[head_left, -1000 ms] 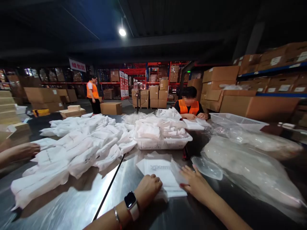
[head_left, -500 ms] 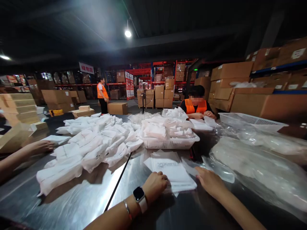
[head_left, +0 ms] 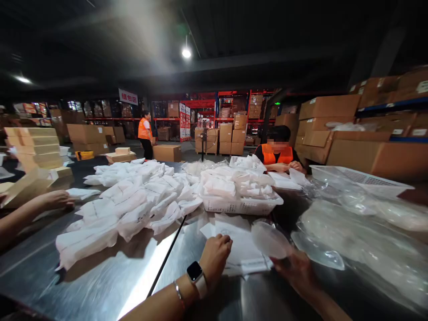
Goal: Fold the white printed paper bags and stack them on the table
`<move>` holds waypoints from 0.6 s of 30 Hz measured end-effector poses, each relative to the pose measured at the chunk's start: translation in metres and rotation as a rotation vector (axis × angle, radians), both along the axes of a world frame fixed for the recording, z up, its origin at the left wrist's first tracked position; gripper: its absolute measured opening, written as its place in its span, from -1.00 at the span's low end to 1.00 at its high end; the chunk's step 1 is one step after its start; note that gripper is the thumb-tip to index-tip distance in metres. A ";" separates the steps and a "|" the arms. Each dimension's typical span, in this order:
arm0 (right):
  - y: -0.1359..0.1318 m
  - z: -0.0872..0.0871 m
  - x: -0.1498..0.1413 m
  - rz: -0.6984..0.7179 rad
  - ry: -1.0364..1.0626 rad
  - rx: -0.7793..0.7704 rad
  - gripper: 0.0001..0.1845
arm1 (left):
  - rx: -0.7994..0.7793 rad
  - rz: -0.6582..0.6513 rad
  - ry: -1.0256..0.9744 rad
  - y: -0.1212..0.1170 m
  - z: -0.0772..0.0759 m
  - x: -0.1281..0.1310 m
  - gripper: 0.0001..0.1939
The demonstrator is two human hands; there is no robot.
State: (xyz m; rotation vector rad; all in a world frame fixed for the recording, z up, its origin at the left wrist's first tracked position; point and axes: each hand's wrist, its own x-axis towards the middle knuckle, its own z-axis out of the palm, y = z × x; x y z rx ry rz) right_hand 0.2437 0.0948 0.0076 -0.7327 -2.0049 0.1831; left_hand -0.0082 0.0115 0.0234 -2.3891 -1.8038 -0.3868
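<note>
A stack of flat white bags [head_left: 244, 247], with dark print on top, lies on the metal table in front of me. My left hand [head_left: 216, 254] has its fingers curled down at the left edge of the stack, closed on the top white bag; the fingertips are partly hidden. To the right of the stack, my right hand [head_left: 297, 269] is closed on a translucent oval plastic piece [head_left: 270, 240], tilted up above the bags. The right hand is slightly blurred. Similar clear plastic pieces [head_left: 317, 250] lie just beyond that hand.
A white basket [head_left: 240, 206] of filled white bags stands behind the stack. Many filled bags [head_left: 133, 196] are heaped at left. Clear plastic sacks [head_left: 361, 240] cover the right side. Another person's hand [head_left: 58, 199] reaches in at left; a person in an orange vest [head_left: 276, 154] sits opposite.
My right hand has lifted the translucent oval plastic piece, now tilted over the right side of the stack. My left hand stays at the stack's left edge. The view has shifted slightly.
</note>
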 end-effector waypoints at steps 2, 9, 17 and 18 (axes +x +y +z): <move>-0.012 -0.005 -0.009 0.160 -0.045 0.095 -0.74 | 0.067 0.005 -0.036 0.001 -0.001 -0.001 -0.65; -0.037 -0.002 -0.034 0.579 -0.340 0.295 -0.53 | 0.202 -0.146 -0.234 0.002 -0.011 -0.002 -0.43; -0.031 -0.010 -0.045 -0.301 -0.480 0.685 -0.62 | 0.269 -0.314 -0.296 -0.006 -0.021 0.030 -0.36; -0.035 -0.013 -0.049 -0.387 -0.448 0.669 -0.62 | 0.290 -0.342 -0.293 -0.008 -0.023 0.036 -0.40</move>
